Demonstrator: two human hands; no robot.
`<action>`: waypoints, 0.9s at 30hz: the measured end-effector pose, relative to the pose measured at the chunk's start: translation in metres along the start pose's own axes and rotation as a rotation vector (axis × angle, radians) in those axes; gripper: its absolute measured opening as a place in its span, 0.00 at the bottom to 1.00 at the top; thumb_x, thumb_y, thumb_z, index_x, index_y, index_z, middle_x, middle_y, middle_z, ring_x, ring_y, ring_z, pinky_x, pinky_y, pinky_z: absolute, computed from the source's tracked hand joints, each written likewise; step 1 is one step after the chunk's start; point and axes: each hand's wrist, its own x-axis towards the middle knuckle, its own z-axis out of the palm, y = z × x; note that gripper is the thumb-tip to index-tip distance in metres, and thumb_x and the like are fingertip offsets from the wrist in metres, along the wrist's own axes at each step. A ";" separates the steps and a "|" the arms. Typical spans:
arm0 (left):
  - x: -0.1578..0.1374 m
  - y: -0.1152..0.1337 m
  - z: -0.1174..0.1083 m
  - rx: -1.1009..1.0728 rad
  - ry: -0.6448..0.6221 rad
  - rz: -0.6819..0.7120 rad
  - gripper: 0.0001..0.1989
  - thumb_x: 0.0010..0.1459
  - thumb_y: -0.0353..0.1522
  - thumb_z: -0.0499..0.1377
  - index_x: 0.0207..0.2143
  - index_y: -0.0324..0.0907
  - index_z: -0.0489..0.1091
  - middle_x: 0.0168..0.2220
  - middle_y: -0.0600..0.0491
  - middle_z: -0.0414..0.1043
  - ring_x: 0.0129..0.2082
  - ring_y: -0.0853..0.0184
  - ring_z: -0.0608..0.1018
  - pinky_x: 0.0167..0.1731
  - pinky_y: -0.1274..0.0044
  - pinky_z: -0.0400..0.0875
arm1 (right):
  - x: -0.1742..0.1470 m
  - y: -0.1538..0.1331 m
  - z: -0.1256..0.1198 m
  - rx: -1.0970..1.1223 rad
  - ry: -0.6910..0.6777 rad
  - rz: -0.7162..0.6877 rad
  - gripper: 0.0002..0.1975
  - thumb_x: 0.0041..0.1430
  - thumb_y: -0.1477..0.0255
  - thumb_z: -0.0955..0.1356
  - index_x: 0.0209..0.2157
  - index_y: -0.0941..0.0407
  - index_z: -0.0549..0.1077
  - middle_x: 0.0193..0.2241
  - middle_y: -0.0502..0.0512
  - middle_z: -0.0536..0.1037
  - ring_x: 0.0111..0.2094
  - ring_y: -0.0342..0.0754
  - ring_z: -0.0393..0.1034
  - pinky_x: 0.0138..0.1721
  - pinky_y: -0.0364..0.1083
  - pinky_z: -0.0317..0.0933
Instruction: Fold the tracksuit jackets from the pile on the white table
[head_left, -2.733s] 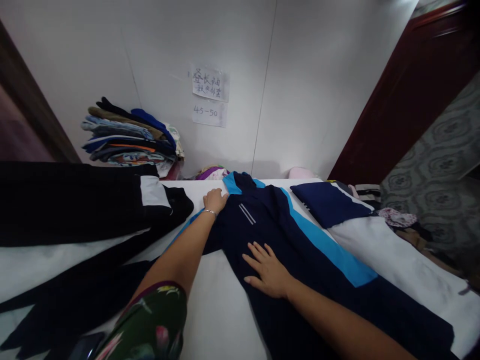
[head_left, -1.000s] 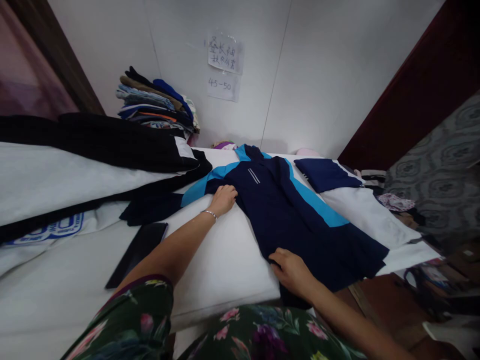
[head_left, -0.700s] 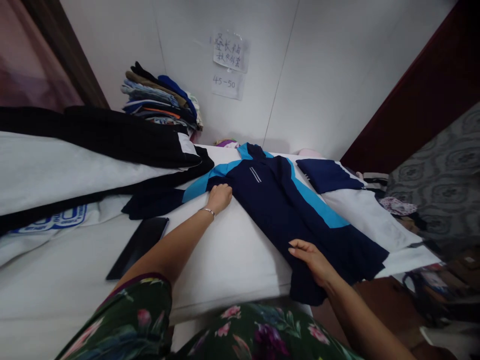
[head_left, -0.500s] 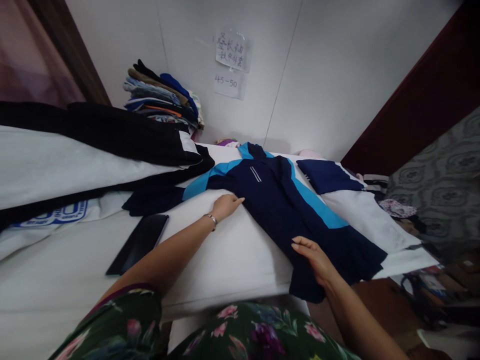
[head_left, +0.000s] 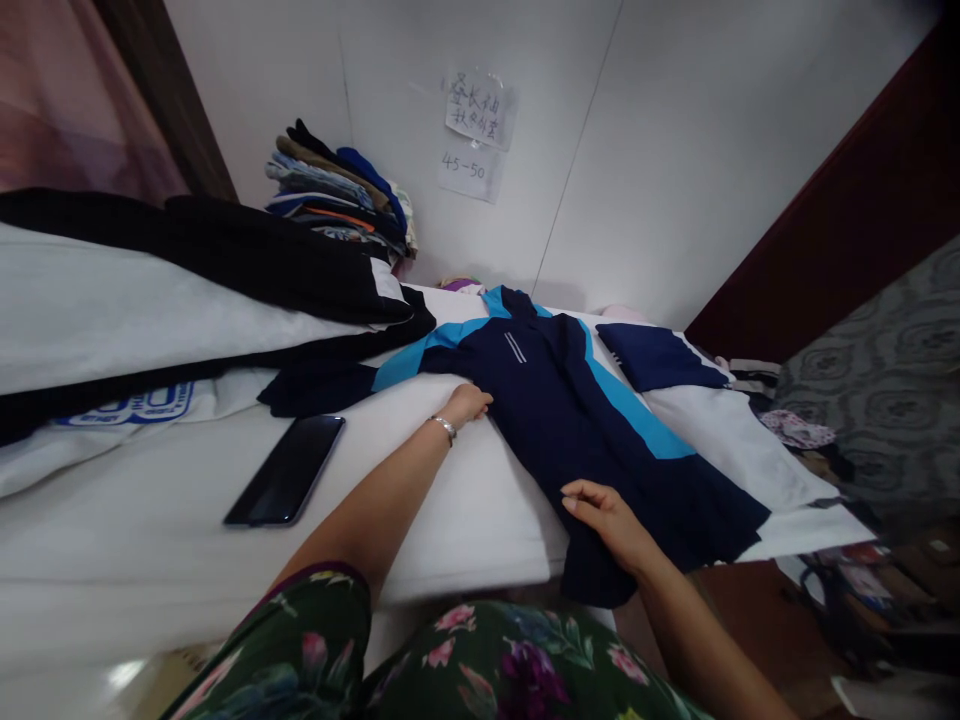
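Note:
A navy jacket (head_left: 540,400) with bright blue bands and two pale stripes on its chest is spread on a white-covered table. One sleeve (head_left: 322,387) stretches out to the left, while the right-hand sleeve lies down along the body. The fingers of my left hand (head_left: 468,402) are closed on the jacket's left side edge, just below the armpit. Lower down, my right hand (head_left: 606,515) pinches the same edge near the hem, which hangs over the table's front edge. A black phone (head_left: 286,470) lies left of my left forearm.
Black-and-white clothing (head_left: 285,270) is laid out at the left. Behind it rises a stack of folded clothes (head_left: 341,195). A folded navy-and-white garment (head_left: 660,355) lies at the right. Handwritten paper signs (head_left: 476,108) are stuck on the wall.
My right hand has shifted slightly left along with the jacket's hem edge. My left hand stays at the side edge. The view has shifted a little, showing more of the phone.

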 end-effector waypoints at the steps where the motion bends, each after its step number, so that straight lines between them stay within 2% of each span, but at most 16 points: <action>1: -0.003 -0.003 -0.002 -0.021 0.005 -0.004 0.16 0.62 0.40 0.57 0.47 0.38 0.69 0.42 0.49 0.73 0.37 0.68 0.76 0.37 0.70 0.75 | 0.000 0.002 0.000 -0.017 -0.060 0.015 0.21 0.49 0.53 0.69 0.36 0.56 0.76 0.24 0.47 0.69 0.24 0.41 0.61 0.26 0.41 0.55; 3: -0.008 -0.007 -0.006 -0.049 0.027 -0.005 0.16 0.62 0.39 0.56 0.47 0.37 0.69 0.43 0.49 0.73 0.38 0.67 0.76 0.37 0.70 0.75 | -0.001 0.008 0.003 -0.051 -0.181 0.040 0.23 0.52 0.53 0.68 0.40 0.57 0.76 0.25 0.48 0.70 0.23 0.41 0.63 0.23 0.41 0.56; 5: -0.011 -0.010 -0.008 -0.055 0.063 0.000 0.13 0.63 0.37 0.56 0.42 0.36 0.71 0.36 0.49 0.75 0.33 0.69 0.77 0.33 0.75 0.73 | -0.001 0.016 0.008 -0.079 -0.220 0.031 0.23 0.54 0.55 0.67 0.43 0.57 0.75 0.25 0.48 0.70 0.23 0.41 0.64 0.22 0.40 0.56; 8: -0.014 -0.012 -0.010 -0.014 0.129 0.014 0.09 0.60 0.34 0.56 0.32 0.37 0.72 0.23 0.52 0.73 0.25 0.70 0.76 0.26 0.79 0.67 | -0.001 0.024 0.015 -0.121 -0.154 0.012 0.24 0.55 0.56 0.66 0.48 0.57 0.73 0.25 0.48 0.69 0.22 0.41 0.64 0.20 0.40 0.56; 10: -0.015 -0.012 -0.009 0.041 0.179 0.035 0.08 0.57 0.35 0.58 0.30 0.39 0.72 0.20 0.54 0.72 0.24 0.68 0.76 0.26 0.78 0.64 | -0.001 0.025 0.018 -0.194 -0.103 -0.011 0.24 0.56 0.57 0.66 0.48 0.58 0.73 0.24 0.48 0.70 0.22 0.42 0.64 0.20 0.40 0.56; 14: -0.022 -0.011 -0.003 0.155 0.230 0.107 0.11 0.55 0.40 0.59 0.28 0.42 0.72 0.24 0.53 0.75 0.30 0.65 0.77 0.28 0.78 0.63 | 0.000 0.019 0.026 -0.519 -0.035 -0.142 0.16 0.58 0.63 0.67 0.42 0.58 0.76 0.23 0.49 0.73 0.24 0.44 0.66 0.27 0.42 0.56; 17: -0.028 -0.009 0.003 0.224 0.209 0.150 0.11 0.54 0.41 0.60 0.27 0.43 0.74 0.28 0.52 0.76 0.33 0.65 0.77 0.29 0.78 0.63 | 0.002 0.014 0.031 -0.717 -0.041 -0.155 0.10 0.58 0.69 0.67 0.40 0.57 0.76 0.23 0.51 0.75 0.27 0.45 0.69 0.29 0.42 0.54; 21: -0.034 -0.005 0.011 0.301 0.204 0.162 0.13 0.54 0.43 0.59 0.28 0.43 0.75 0.32 0.49 0.78 0.36 0.62 0.78 0.31 0.76 0.64 | 0.005 0.015 0.034 -0.790 -0.065 -0.159 0.08 0.59 0.73 0.66 0.40 0.55 0.74 0.27 0.52 0.78 0.29 0.46 0.71 0.31 0.42 0.53; 24: -0.035 -0.002 0.016 0.351 0.226 0.161 0.10 0.52 0.39 0.61 0.29 0.42 0.75 0.37 0.46 0.78 0.40 0.58 0.78 0.35 0.74 0.66 | 0.005 0.017 0.034 -0.801 -0.071 -0.158 0.07 0.59 0.74 0.65 0.39 0.54 0.74 0.27 0.52 0.78 0.30 0.47 0.72 0.31 0.42 0.53; 27: -0.034 0.002 0.021 0.368 0.220 0.159 0.06 0.52 0.34 0.60 0.28 0.41 0.75 0.38 0.44 0.78 0.42 0.57 0.78 0.37 0.74 0.67 | 0.005 0.016 0.036 -0.808 -0.058 -0.168 0.07 0.59 0.75 0.65 0.37 0.53 0.74 0.28 0.53 0.78 0.31 0.49 0.72 0.32 0.44 0.54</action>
